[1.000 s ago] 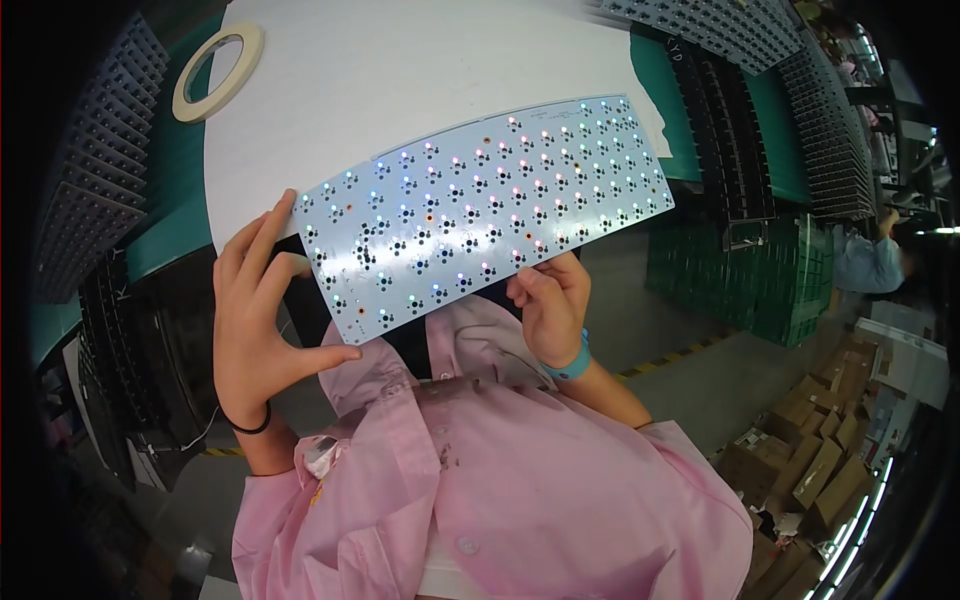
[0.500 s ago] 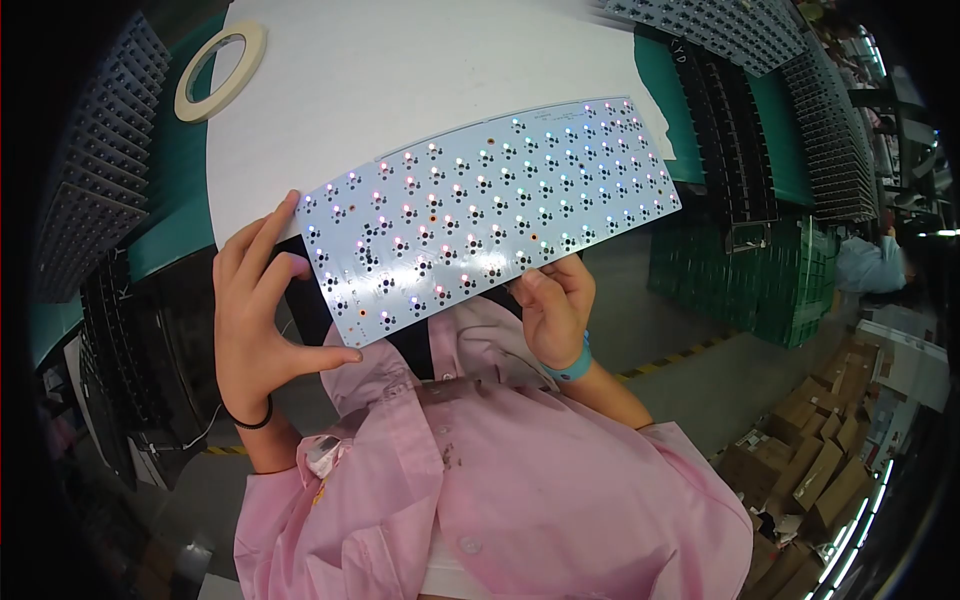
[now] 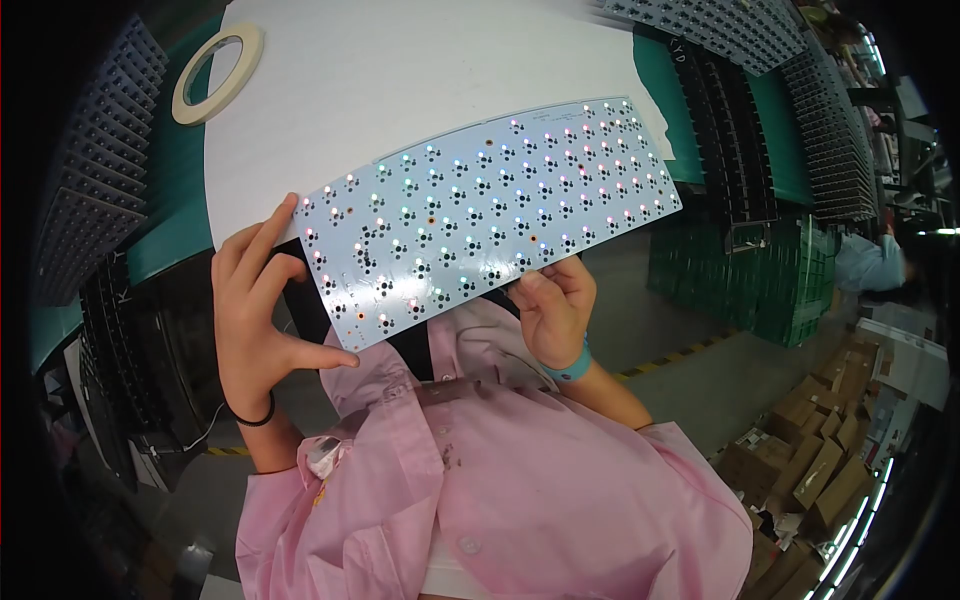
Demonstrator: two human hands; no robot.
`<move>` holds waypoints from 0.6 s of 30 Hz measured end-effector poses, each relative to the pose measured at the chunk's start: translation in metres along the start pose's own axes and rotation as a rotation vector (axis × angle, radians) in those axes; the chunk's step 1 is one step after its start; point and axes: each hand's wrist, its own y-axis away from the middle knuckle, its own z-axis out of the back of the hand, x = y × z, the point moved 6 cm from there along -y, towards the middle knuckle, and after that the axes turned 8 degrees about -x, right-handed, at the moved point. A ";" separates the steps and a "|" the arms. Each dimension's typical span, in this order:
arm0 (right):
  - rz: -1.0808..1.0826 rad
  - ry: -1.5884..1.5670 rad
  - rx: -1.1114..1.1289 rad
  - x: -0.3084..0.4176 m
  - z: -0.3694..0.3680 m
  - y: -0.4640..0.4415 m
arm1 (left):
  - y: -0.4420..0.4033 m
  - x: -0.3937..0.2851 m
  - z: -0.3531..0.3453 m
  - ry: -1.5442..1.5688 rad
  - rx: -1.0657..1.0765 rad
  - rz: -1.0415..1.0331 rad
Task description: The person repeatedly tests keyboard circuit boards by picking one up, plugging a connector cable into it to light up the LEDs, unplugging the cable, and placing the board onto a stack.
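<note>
A white keyboard circuit board [image 3: 480,215] with rows of small lit LEDs is held up tilted in front of my chest, its right end higher in view. My left hand [image 3: 255,310] spans its left short edge, with a fingertip at the upper corner and the thumb at the lower one. Along the lower long edge, my right hand [image 3: 558,312] pinches the board between thumb and curled fingers. The fingertips behind the board are hidden. Glare whitens part of its lower left surface.
Beyond the board lies a white sheet [image 3: 400,60] on a green table, with a masking tape roll [image 3: 250,65] at its left. Stacked boards [image 3: 100,150] stand at left, more [image 3: 720,25] at far right. Green crates [image 3: 720,285] and cardboard boxes [image 3: 800,450] are on the right.
The LEDs show different colours across the board: several that were pink are now green or white. The board and both hands have hardly moved.
</note>
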 end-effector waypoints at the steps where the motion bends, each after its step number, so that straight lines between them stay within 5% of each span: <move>1: -0.018 -0.023 -0.008 0.000 0.000 0.000 | 0.000 0.000 0.000 0.005 -0.014 0.000; 18: -0.068 -0.045 -0.039 0.004 0.000 0.000 | -0.001 0.003 0.001 0.072 -0.095 0.033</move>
